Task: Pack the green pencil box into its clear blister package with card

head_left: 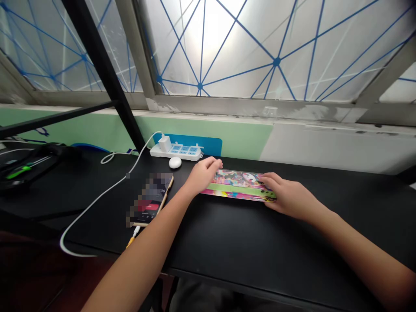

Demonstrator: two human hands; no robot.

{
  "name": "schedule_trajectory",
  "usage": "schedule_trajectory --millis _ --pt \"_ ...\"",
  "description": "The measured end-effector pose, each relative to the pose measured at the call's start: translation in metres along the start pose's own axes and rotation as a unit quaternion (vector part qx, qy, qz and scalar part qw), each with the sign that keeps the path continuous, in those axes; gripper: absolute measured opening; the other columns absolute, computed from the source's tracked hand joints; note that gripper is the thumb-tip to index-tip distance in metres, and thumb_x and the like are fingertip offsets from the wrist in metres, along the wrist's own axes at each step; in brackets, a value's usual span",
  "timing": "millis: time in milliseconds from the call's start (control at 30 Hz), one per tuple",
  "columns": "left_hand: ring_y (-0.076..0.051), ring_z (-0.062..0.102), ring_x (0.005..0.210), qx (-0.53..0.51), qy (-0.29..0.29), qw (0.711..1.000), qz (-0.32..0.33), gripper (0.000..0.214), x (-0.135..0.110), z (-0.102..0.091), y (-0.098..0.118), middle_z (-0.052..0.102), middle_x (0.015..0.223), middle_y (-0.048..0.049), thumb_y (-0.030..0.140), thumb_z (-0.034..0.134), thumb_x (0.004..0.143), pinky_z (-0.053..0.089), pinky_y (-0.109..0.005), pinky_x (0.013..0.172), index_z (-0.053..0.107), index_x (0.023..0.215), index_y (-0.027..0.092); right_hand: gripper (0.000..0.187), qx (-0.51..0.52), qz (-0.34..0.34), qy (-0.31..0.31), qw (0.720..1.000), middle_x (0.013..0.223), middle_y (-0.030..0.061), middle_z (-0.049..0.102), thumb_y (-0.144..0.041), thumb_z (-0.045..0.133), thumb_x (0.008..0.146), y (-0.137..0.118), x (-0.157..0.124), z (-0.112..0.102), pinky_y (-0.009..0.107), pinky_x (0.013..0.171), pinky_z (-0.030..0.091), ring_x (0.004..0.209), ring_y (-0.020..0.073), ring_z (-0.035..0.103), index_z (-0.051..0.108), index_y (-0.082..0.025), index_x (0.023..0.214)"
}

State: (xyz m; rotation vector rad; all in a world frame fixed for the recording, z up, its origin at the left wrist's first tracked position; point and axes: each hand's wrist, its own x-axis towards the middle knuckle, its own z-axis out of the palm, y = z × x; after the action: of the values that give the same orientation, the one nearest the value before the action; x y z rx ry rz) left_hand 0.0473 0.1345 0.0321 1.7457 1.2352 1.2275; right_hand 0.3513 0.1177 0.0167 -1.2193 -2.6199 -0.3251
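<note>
A long, flat, shiny cartoon-printed pack lies across the black desk, pink and multicoloured with a lime-green band along its length. My left hand is closed on its left end, the fingers bent over the far corner. At the other end, my right hand grips the right edge, fingers on top and the thumb side partly hidden. Both ends of the pack are covered by my hands. Left of my left forearm is a phone with a lit, partly pixelated screen.
Behind my left hand stand a white power strip with a plugged-in charger and a small white rounded case. A white cable loops over the desk's left side. A black frame post rises at left, before the window.
</note>
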Motion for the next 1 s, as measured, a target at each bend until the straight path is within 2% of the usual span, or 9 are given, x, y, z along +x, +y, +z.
schedule_trajectory --millis 67,133,267,367,467,600,733,867,1000 --pt "-0.030 0.060 0.112 0.120 -0.055 0.989 0.061 0.030 -0.004 0.002 -0.001 0.071 0.113 -0.0074 0.051 0.062 0.088 0.044 -0.040 0.099 0.072 0.098 0.025 0.057 0.003 -0.003 -0.030 1.000 0.130 0.0111 0.059 -0.030 0.059 0.077 -0.004 0.000 -0.004 0.033 0.055 0.044 0.066 0.0207 0.066 0.048 -0.024 0.132" --pt "-0.035 0.050 0.127 0.200 -0.106 0.970 0.085 0.044 -0.006 0.002 -0.002 0.066 0.127 -0.0086 0.055 0.071 0.079 0.035 -0.048 0.109 0.069 0.113 0.027 0.059 0.015 0.001 -0.039 0.999 0.125 0.0099 0.060 -0.028 0.061 0.076 -0.006 0.000 -0.008 0.032 0.054 0.043 0.062 0.0194 0.064 0.049 -0.025 0.134" --pt "-0.037 0.046 0.130 0.268 -0.179 0.944 0.068 0.075 -0.007 -0.004 -0.004 0.056 0.142 -0.0114 0.061 0.075 0.072 0.034 -0.049 0.108 0.056 0.136 0.027 0.055 0.069 0.000 -0.045 0.997 0.119 0.0084 0.060 -0.040 0.064 0.082 -0.011 0.000 -0.015 0.033 0.056 0.046 0.063 0.0193 0.064 0.051 -0.028 0.134" --pt "-0.036 0.045 0.128 0.312 -0.194 0.926 0.086 0.077 -0.006 -0.005 -0.004 0.055 0.141 -0.0125 0.063 0.072 0.074 0.038 -0.048 0.105 0.054 0.139 0.025 0.043 0.127 0.012 -0.046 0.991 0.114 0.0079 0.061 -0.052 0.054 0.092 -0.013 0.002 -0.017 0.035 0.062 0.050 0.070 0.0207 0.065 0.056 -0.029 0.128" --pt "-0.034 0.045 0.125 0.339 -0.199 0.914 0.100 0.075 -0.007 -0.005 -0.004 0.056 0.137 -0.0118 0.062 0.071 0.075 0.038 -0.049 0.105 0.054 0.139 0.028 0.042 0.146 0.032 -0.005 0.989 0.110 0.0110 0.063 -0.055 0.051 0.094 -0.010 0.007 -0.012 0.044 0.076 0.053 0.085 0.0277 0.065 0.061 -0.026 0.123" --pt "-0.034 0.046 0.121 0.351 -0.204 0.907 0.107 0.071 -0.007 -0.004 -0.004 0.056 0.133 -0.0108 0.057 0.072 0.076 0.040 -0.050 0.102 0.054 0.139 0.030 0.059 0.185 0.056 0.004 0.981 0.133 0.0152 0.059 -0.059 0.059 0.088 0.003 0.009 -0.001 0.056 0.099 0.044 0.121 0.0373 0.054 0.054 -0.026 0.136" --pt "-0.033 0.047 0.119 0.377 -0.175 0.899 0.140 0.067 -0.010 -0.002 0.001 0.057 0.127 -0.0100 0.051 0.075 0.076 0.037 -0.053 0.104 0.056 0.136 0.030 0.085 0.246 0.080 -0.055 0.964 0.138 0.0160 0.055 -0.062 0.072 0.075 0.012 0.007 0.004 0.051 0.098 0.048 0.122 0.0359 0.055 0.042 -0.024 0.145" --pt "-0.033 0.047 0.122 0.403 -0.120 0.890 0.177 0.078 -0.015 0.006 0.008 0.057 0.126 -0.0104 0.040 0.080 0.072 0.025 -0.060 0.113 0.049 0.142 0.028 0.085 0.232 0.072 0.004 0.970 0.135 0.0153 0.057 -0.051 0.079 0.070 0.009 0.005 0.001 0.051 0.100 0.048 0.121 0.0350 0.057 0.041 -0.025 0.141" --pt "-0.035 0.044 0.125 0.422 -0.078 0.881 0.196 0.079 -0.016 0.013 0.010 0.054 0.131 -0.0117 0.032 0.080 0.071 0.019 -0.064 0.115 0.047 0.142 0.032 0.090 0.178 0.047 0.046 0.982 0.144 0.0180 0.051 -0.053 0.079 0.069 0.010 0.006 0.001 0.064 0.113 0.028 0.135 0.0381 0.047 0.033 -0.026 0.142"
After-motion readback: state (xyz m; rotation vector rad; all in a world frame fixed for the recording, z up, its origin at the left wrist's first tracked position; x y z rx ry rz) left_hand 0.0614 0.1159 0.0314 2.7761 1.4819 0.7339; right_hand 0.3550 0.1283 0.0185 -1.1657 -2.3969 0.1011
